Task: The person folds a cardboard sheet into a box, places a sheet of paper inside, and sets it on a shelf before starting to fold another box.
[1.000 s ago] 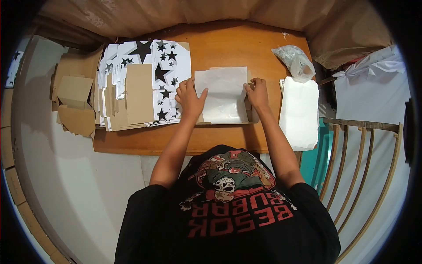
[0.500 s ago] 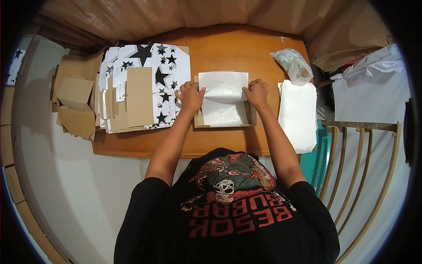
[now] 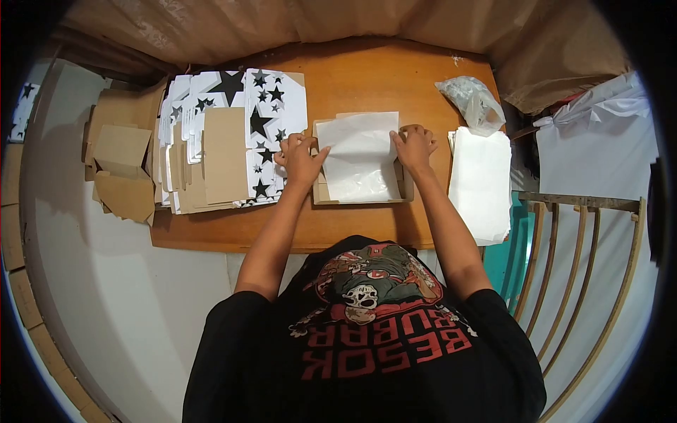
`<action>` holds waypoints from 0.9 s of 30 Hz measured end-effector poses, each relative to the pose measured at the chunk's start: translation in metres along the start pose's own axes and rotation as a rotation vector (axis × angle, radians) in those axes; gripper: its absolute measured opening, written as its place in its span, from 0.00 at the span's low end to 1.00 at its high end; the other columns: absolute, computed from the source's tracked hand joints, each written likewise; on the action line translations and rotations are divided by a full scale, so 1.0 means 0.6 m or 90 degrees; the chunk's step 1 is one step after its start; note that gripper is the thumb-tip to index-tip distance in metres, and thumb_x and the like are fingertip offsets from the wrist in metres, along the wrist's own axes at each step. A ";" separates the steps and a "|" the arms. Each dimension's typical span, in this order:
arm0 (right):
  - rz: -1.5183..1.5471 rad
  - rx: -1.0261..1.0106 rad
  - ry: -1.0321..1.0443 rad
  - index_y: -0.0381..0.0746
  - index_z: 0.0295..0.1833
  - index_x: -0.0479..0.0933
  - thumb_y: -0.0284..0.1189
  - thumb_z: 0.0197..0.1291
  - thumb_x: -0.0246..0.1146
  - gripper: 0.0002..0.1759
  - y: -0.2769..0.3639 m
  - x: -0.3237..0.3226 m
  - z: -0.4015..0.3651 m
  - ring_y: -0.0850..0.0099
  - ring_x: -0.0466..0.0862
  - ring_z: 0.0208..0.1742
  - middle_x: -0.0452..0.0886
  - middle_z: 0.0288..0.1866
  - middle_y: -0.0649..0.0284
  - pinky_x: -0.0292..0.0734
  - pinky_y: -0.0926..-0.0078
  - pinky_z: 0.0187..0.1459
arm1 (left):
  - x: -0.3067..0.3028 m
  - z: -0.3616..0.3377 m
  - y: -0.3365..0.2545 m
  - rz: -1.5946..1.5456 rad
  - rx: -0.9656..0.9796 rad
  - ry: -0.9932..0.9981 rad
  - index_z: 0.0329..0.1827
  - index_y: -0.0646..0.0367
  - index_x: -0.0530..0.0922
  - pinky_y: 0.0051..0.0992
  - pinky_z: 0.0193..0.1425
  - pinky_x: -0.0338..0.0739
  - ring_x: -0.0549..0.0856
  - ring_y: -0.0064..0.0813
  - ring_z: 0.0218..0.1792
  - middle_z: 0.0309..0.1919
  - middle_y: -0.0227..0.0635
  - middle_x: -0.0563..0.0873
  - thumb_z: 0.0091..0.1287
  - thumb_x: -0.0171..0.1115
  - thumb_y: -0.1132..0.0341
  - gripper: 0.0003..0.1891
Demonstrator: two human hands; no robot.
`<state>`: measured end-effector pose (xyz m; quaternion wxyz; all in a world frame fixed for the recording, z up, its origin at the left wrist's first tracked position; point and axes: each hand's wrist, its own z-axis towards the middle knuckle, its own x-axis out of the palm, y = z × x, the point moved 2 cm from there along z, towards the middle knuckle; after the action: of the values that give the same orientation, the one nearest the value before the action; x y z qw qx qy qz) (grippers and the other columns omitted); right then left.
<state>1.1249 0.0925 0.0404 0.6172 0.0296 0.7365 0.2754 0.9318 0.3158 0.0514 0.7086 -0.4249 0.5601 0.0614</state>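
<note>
An open cardboard box (image 3: pixel 331 200) lies on the wooden table with a white sheet (image 3: pixel 360 151) lining it and rising over its far side. My left hand (image 3: pixel 301 158) is at the box's left side, fingers curled over the far left edge and the thumb against the sheet. At the right side my right hand (image 3: pixel 415 146) has its fingers bent over the box's edge, its thumb on the sheet's right border. Both hands grip the box's sides; the far ends of the fingers are partly hidden.
Star-printed and brown flat cardboard pieces (image 3: pixel 226 155) are stacked on the left, beside folded brown cardboard (image 3: pixel 123 158). At the right are a pile of white sheets (image 3: pixel 479 187) and a clear plastic bag (image 3: pixel 472 104). A wooden rack (image 3: pixel 582 204) stands beyond the table (image 3: pixel 381 233).
The sheet's creased far part is now flatter and smoother. Both thumbs have slid slightly down along the sheet's sides, and my left hand has shifted a little to the left.
</note>
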 end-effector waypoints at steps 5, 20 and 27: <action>0.125 -0.041 0.034 0.43 0.47 0.88 0.43 0.66 0.70 0.15 -0.039 0.023 0.012 0.58 0.67 0.73 0.79 0.68 0.62 0.49 0.44 0.70 | 0.014 0.004 0.017 0.004 0.041 0.034 0.42 0.52 0.91 0.55 0.69 0.49 0.69 0.39 0.66 0.56 0.31 0.80 0.62 0.76 0.55 0.12; 0.187 -0.026 0.048 0.45 0.41 0.85 0.44 0.70 0.67 0.13 -0.050 0.036 -0.003 0.61 0.68 0.73 0.79 0.66 0.66 0.49 0.50 0.71 | 0.046 -0.016 0.030 0.020 0.075 0.056 0.45 0.55 0.83 0.67 0.73 0.42 0.62 0.44 0.73 0.63 0.37 0.74 0.76 0.60 0.58 0.10; 0.098 -0.081 -0.177 0.45 0.59 0.82 0.41 0.63 0.71 0.21 -0.024 0.019 -0.013 0.53 0.66 0.74 0.73 0.71 0.56 0.53 0.42 0.71 | 0.020 -0.012 -0.001 0.016 0.054 -0.080 0.57 0.49 0.82 0.70 0.76 0.41 0.60 0.44 0.76 0.65 0.39 0.70 0.72 0.66 0.61 0.13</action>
<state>1.1192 0.0818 0.0247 0.6909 0.0847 0.6206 0.3611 0.9315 0.3058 0.0414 0.7588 -0.3826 0.5220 0.0729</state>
